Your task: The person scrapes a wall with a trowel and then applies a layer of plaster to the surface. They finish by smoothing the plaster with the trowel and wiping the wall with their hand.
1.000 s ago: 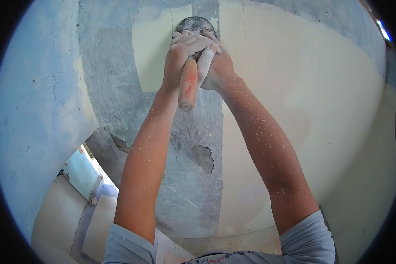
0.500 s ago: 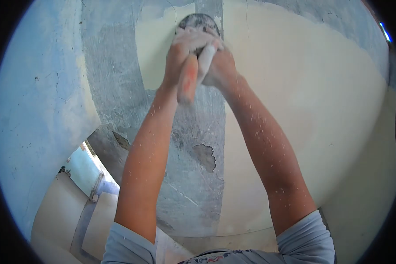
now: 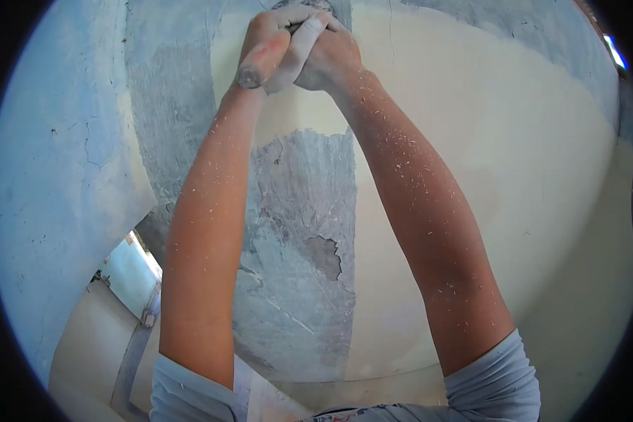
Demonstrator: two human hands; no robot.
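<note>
High on the wall, both my hands are wrapped round a wooden-handled trowel point(image 3: 264, 60), its reddish handle end pointing down towards me. The dark blade lies against the wall and is mostly hidden behind my fingers. My left hand point(image 3: 259, 29) closes on the handle from the left. From the right, my right hand point(image 3: 333, 58) presses in against it, fingers overlapping. White powder coats the fingers, and pale flecks dot both forearms. Below the hands, a cream patch point(image 3: 295, 116) ends in a ragged edge above a bare grey strip point(image 3: 306, 169).
A broad cream coat point(image 3: 471, 141) covers the wall to the right. Cracked blue wall point(image 3: 56, 190) stands on the left. A chipped hollow point(image 3: 325, 257) sits low in the grey strip. At lower left an opening point(image 3: 130, 271) shows a lit space beyond.
Both hands and the trowel have moved up and slightly left. The handle has swung to point more to the left, and more cream patch shows below the hands.
</note>
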